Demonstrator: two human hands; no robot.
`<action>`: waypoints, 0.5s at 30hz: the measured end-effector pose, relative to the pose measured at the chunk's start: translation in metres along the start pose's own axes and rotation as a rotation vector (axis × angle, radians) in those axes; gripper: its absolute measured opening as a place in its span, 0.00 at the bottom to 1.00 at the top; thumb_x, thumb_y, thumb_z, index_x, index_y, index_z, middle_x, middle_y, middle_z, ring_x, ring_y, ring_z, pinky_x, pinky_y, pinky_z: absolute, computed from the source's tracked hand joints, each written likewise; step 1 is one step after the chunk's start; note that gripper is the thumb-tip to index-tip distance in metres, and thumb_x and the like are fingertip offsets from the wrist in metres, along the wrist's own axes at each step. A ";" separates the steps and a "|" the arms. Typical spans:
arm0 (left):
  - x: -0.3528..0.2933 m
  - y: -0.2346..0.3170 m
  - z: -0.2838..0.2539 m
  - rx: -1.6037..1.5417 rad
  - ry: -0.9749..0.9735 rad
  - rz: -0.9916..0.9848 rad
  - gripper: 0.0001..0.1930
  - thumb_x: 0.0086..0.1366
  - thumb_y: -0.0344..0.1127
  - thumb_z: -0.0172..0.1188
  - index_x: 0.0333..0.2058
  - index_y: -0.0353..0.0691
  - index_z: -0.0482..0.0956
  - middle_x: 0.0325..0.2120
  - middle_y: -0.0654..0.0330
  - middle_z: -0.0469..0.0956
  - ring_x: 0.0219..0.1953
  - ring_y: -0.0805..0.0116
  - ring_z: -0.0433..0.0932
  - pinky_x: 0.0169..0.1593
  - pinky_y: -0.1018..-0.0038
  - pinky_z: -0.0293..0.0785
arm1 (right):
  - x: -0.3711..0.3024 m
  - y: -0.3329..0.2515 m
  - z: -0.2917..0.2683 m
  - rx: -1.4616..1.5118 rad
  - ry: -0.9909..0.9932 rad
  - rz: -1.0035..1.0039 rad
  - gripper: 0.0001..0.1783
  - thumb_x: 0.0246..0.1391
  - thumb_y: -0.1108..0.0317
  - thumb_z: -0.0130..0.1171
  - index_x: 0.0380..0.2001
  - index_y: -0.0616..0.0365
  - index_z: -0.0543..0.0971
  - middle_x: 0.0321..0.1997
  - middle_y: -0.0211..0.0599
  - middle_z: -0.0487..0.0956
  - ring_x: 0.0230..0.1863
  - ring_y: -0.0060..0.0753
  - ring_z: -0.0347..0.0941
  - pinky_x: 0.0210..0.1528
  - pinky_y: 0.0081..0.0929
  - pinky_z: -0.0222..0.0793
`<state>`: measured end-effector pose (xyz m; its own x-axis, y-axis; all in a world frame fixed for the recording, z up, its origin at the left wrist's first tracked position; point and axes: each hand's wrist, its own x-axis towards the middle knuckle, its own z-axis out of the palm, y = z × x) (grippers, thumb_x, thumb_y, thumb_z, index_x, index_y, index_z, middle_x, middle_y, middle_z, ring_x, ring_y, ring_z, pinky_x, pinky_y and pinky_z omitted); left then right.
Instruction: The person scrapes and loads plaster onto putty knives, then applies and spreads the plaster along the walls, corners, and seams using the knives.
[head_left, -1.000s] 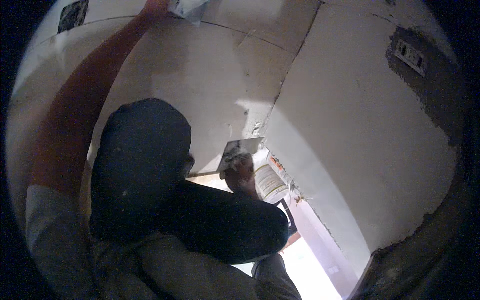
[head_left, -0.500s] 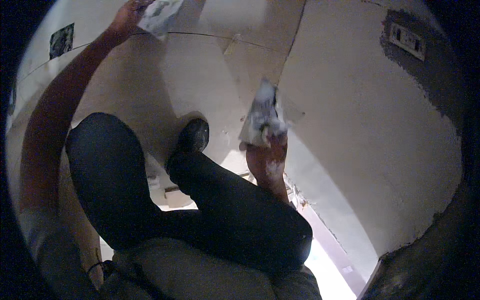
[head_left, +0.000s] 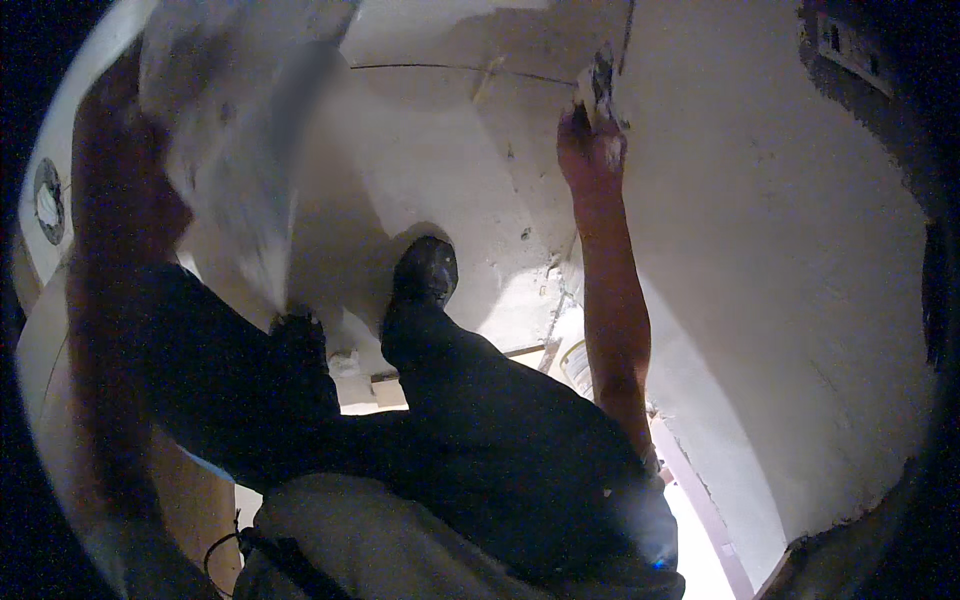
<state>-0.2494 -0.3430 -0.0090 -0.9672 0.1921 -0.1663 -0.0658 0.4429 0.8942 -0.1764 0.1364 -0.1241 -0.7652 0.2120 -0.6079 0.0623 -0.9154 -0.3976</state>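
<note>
At the left, my left hand is dark and smeared by motion, close to the camera. It holds a broad, flat, greyish-white plate streaked with white paste, whose far edge blurs out. My right arm is stretched forward, and my right hand is closed round a paste-smeared putty knife. The blade is seen nearly edge-on, near the corner where the pale right-hand wall meets the surface ahead. White paste marks the back of this hand.
A socket box sits in a dark rough patch of the wall at upper right. A round opening shows at far left. My dark shoe and bent legs take up the middle. A pale bucket stands beside my right forearm.
My right hand has reached forward with the putty knife, which has turned edge-on. My left hand has come back toward me with the plate, which now looms large and blurred.
</note>
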 end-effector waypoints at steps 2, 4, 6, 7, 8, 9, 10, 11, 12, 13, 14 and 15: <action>-0.018 0.018 0.022 -0.082 -0.008 -0.056 0.17 0.62 0.27 0.50 0.50 0.33 0.70 0.47 0.50 0.73 0.50 0.57 0.71 0.55 0.70 0.65 | 0.027 -0.005 -0.008 0.031 -0.017 -0.061 0.14 0.55 0.68 0.52 0.44 0.60 0.75 0.40 0.43 0.79 0.39 0.42 0.77 0.46 0.35 0.75; -0.029 0.030 0.039 -0.122 -0.009 -0.074 0.16 0.62 0.27 0.50 0.49 0.33 0.71 0.46 0.51 0.73 0.50 0.58 0.71 0.55 0.70 0.66 | 0.051 -0.008 -0.010 0.081 -0.150 -0.089 0.15 0.55 0.68 0.51 0.45 0.60 0.75 0.40 0.42 0.79 0.39 0.41 0.77 0.46 0.36 0.75; -0.033 0.040 0.047 -0.132 -0.003 -0.069 0.16 0.62 0.27 0.50 0.49 0.33 0.71 0.46 0.52 0.74 0.49 0.59 0.72 0.54 0.71 0.66 | 0.061 -0.011 -0.012 0.011 -0.138 -0.143 0.15 0.56 0.68 0.49 0.45 0.61 0.75 0.41 0.44 0.79 0.39 0.42 0.77 0.45 0.37 0.76; -0.033 0.043 0.048 -0.132 -0.001 -0.060 0.15 0.62 0.27 0.50 0.48 0.32 0.71 0.45 0.52 0.74 0.49 0.59 0.72 0.54 0.71 0.66 | 0.064 -0.012 -0.013 -0.042 -0.091 -0.183 0.15 0.56 0.68 0.48 0.45 0.61 0.75 0.41 0.44 0.79 0.39 0.42 0.77 0.45 0.38 0.76; -0.033 0.047 0.049 -0.129 0.002 -0.050 0.15 0.63 0.27 0.50 0.48 0.32 0.71 0.45 0.52 0.74 0.48 0.60 0.72 0.54 0.72 0.66 | 0.066 -0.011 -0.014 -0.024 -0.170 -0.191 0.15 0.54 0.69 0.52 0.46 0.60 0.73 0.42 0.44 0.78 0.39 0.40 0.77 0.42 0.35 0.78; -0.033 0.049 0.050 -0.128 0.009 -0.042 0.15 0.63 0.27 0.50 0.48 0.32 0.72 0.45 0.53 0.74 0.48 0.60 0.72 0.54 0.72 0.67 | 0.069 -0.010 -0.016 -0.025 -0.175 -0.230 0.17 0.52 0.69 0.55 0.47 0.58 0.72 0.44 0.44 0.77 0.39 0.38 0.77 0.40 0.32 0.79; -0.033 0.051 0.050 -0.125 0.010 -0.038 0.14 0.63 0.27 0.50 0.48 0.32 0.72 0.44 0.53 0.75 0.48 0.61 0.73 0.53 0.72 0.67 | 0.071 -0.009 -0.018 -0.040 -0.189 -0.260 0.20 0.50 0.70 0.59 0.48 0.57 0.71 0.45 0.44 0.77 0.40 0.36 0.77 0.38 0.28 0.81; -0.033 0.052 0.050 -0.126 0.017 -0.032 0.14 0.63 0.27 0.50 0.47 0.32 0.72 0.44 0.53 0.75 0.47 0.61 0.73 0.53 0.72 0.67 | 0.077 -0.008 -0.021 0.037 -0.152 -0.261 0.21 0.50 0.71 0.59 0.48 0.58 0.71 0.46 0.44 0.77 0.40 0.36 0.77 0.39 0.29 0.81; -0.033 0.051 0.050 -0.129 0.023 -0.028 0.14 0.63 0.27 0.50 0.47 0.32 0.72 0.44 0.53 0.75 0.47 0.62 0.73 0.53 0.73 0.67 | 0.084 -0.008 -0.023 0.101 -0.126 -0.250 0.21 0.49 0.71 0.59 0.49 0.59 0.71 0.46 0.44 0.76 0.41 0.37 0.77 0.39 0.30 0.81; -0.034 0.050 0.049 -0.130 0.030 -0.026 0.14 0.63 0.27 0.49 0.47 0.32 0.72 0.43 0.54 0.75 0.47 0.62 0.73 0.53 0.73 0.67 | 0.091 -0.008 -0.025 0.153 -0.183 -0.216 0.22 0.49 0.72 0.59 0.49 0.60 0.71 0.47 0.44 0.76 0.41 0.37 0.77 0.39 0.30 0.81; -0.034 0.047 0.048 -0.131 0.033 -0.020 0.13 0.63 0.27 0.49 0.47 0.31 0.72 0.43 0.54 0.75 0.46 0.63 0.73 0.52 0.73 0.67 | 0.099 -0.010 -0.028 0.211 -0.157 -0.215 0.22 0.50 0.71 0.58 0.50 0.61 0.70 0.48 0.44 0.76 0.42 0.38 0.77 0.40 0.32 0.81; -0.034 0.043 0.045 -0.120 0.027 -0.011 0.13 0.64 0.27 0.49 0.46 0.31 0.73 0.43 0.54 0.76 0.46 0.63 0.73 0.52 0.73 0.68 | 0.106 -0.012 -0.030 0.255 -0.213 -0.190 0.22 0.51 0.71 0.56 0.50 0.63 0.70 0.48 0.45 0.76 0.42 0.39 0.77 0.41 0.33 0.81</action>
<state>-0.2083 -0.2911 0.0165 -0.9725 0.1631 -0.1664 -0.1038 0.3362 0.9360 -0.2388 0.1803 -0.2047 -0.8654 0.3346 -0.3730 -0.2342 -0.9282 -0.2892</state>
